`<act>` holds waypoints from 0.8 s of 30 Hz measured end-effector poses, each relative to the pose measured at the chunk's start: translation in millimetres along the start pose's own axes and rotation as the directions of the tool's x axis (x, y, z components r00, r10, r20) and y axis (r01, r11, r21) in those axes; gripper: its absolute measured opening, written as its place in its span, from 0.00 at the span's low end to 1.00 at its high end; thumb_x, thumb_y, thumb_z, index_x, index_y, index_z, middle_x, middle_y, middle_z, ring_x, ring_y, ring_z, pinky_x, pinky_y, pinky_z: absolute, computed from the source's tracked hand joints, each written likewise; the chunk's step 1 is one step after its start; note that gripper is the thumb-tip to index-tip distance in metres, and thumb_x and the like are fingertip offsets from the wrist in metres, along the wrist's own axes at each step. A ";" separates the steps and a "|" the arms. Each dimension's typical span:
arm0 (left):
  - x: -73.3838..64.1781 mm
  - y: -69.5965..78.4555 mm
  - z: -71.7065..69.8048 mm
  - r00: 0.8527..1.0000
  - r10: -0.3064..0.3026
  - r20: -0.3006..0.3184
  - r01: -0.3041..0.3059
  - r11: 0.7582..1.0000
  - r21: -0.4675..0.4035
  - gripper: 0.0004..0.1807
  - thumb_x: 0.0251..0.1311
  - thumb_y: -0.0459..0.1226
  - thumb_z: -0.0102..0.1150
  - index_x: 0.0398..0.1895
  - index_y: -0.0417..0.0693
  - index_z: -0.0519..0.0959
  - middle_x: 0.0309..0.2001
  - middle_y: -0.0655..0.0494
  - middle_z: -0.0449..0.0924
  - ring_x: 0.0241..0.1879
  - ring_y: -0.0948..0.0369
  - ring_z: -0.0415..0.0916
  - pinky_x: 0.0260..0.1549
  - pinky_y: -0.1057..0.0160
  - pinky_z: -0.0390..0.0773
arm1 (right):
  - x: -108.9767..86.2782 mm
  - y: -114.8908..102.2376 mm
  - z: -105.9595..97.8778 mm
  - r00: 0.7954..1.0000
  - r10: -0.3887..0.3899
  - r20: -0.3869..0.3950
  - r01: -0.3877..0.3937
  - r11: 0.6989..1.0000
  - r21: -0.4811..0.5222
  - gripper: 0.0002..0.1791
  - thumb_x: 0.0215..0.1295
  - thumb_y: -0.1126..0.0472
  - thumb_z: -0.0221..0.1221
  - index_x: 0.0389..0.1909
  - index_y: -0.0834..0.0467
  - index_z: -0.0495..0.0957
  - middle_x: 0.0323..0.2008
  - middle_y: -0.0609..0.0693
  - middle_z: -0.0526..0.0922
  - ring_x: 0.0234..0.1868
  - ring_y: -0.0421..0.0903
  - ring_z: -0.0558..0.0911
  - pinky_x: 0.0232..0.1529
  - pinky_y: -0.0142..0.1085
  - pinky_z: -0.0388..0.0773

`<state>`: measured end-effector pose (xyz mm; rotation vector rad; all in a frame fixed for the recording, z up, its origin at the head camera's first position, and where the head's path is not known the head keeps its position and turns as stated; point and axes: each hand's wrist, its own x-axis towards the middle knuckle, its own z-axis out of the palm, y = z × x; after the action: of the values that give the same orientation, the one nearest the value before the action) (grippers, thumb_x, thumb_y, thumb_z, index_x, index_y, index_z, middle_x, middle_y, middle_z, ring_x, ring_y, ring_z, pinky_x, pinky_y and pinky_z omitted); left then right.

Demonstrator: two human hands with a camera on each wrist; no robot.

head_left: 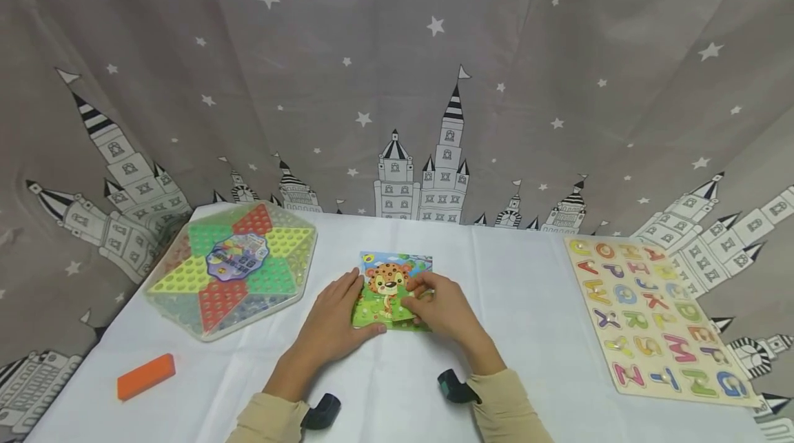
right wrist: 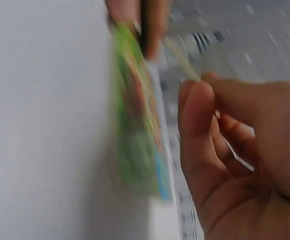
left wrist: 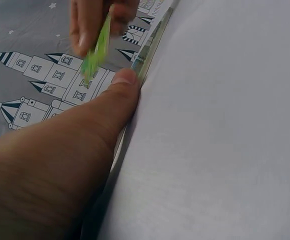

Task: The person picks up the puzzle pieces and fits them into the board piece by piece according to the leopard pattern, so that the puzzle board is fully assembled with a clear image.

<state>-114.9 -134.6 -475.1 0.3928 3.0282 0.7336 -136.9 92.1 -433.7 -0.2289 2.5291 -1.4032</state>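
Note:
A small jigsaw puzzle [head_left: 380, 282] with a cartoon leopard on green grass lies on the white table in the head view. My left hand [head_left: 331, 322] rests against its left side with the fingers extended, the thumb lying at the bottom edge. Over the lower right part of the picture, my right hand [head_left: 451, 306] pinches a thin green puzzle piece [left wrist: 101, 50] between thumb and fingertips. That piece is tilted above the board in the left wrist view. The right wrist view shows it edge-on, and the puzzle is blurred there.
To the left lies a hexagonal Chinese checkers set [head_left: 226, 297] with coloured star points. An orange block [head_left: 146, 377] sits near the front left. At the right is a wooden alphabet board [head_left: 657, 333] with coloured letters. A grey castle-print curtain [head_left: 533, 36] hangs behind the table.

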 end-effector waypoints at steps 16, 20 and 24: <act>-0.6 -4.6 0.8 0.996 0.075 -0.046 -0.074 0.997 0.028 0.54 0.56 0.63 0.67 0.76 0.36 0.63 0.78 0.41 0.60 0.77 0.43 0.58 0.76 0.41 0.61 | 23.4 -28.9 58.0 0.997 -0.033 -0.064 0.019 0.976 -0.217 0.09 0.61 0.59 0.72 0.35 0.58 0.82 0.27 0.44 0.80 0.25 0.36 0.78 0.27 0.28 0.73; -0.5 -6.3 2.2 0.995 0.081 -0.059 -0.079 0.996 0.037 0.53 0.56 0.61 0.69 0.75 0.35 0.64 0.78 0.40 0.61 0.76 0.43 0.60 0.74 0.40 0.62 | 25.6 -29.9 62.4 0.996 -0.053 -0.078 0.028 0.954 -0.298 0.10 0.60 0.57 0.73 0.34 0.57 0.83 0.27 0.45 0.79 0.31 0.39 0.74 0.30 0.30 0.72; -1.1 -7.4 3.1 0.994 0.086 -0.066 -0.084 0.996 0.028 0.53 0.56 0.60 0.70 0.75 0.35 0.65 0.77 0.40 0.61 0.76 0.42 0.60 0.74 0.40 0.62 | 28.1 -30.9 64.8 0.996 -0.046 -0.075 0.018 0.939 -0.343 0.11 0.60 0.57 0.73 0.35 0.58 0.84 0.29 0.47 0.82 0.33 0.42 0.77 0.32 0.32 0.76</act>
<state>-115.4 -139.8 -481.4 0.5105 3.1035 0.7278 -144.9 16.2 -444.2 -0.2789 2.8385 -0.9898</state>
